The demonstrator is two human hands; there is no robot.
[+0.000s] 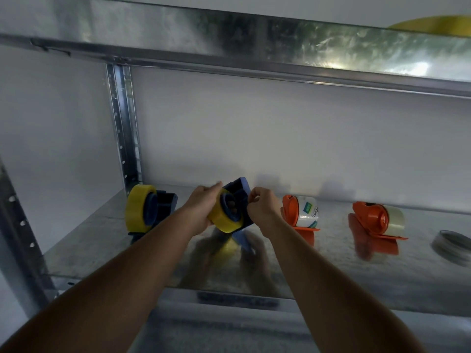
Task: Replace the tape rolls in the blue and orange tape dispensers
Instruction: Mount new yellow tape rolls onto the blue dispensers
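Note:
Above the metal shelf [107, 238] I hold a blue tape dispenser [238, 191] with a yellow tape roll [223, 220] on its hub. My left hand [201, 210] grips the yellow roll from the left. My right hand [262, 206] is closed with pinched fingers at the dispenser's right side; what it pinches is too small to tell. A second blue dispenser [163, 202] carrying a yellow roll [136, 211] stands on the shelf at the left. Two orange dispensers [291, 208] [367, 215] with clear tape rolls stand at the right.
A flat greyish tape roll [452, 247] lies at the shelf's far right. A yellow roll [433, 25] shows on the upper shelf, top right. A perforated metal upright [125, 123] stands at the back left, a white wall behind.

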